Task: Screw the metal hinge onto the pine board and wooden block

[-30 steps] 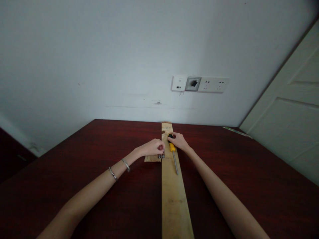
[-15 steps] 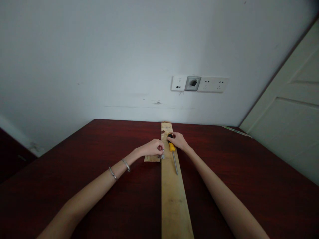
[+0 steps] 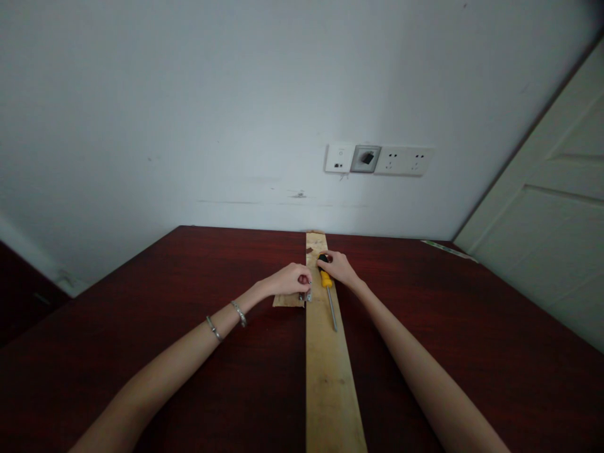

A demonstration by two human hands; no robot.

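Moved: almost nothing; our left hand (image 3: 289, 279) stays pinched on the bracket (image 3: 306, 295) at the plank's (image 3: 330, 377) left edge.
Right hand (image 3: 338, 267): closed round the screwdriver (image 3: 327, 286), which lies along the plank.
Room: table (image 3: 189, 352) open on both sides.

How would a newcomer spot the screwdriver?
A long pale wooden plank crosses the dark red wooden table towards the wall. Near its far end the right hand grips a yellow-handled screwdriver, silver shaft pointing back. It is the only yellow thing; the left hand beside it pinches a small metal fitting.
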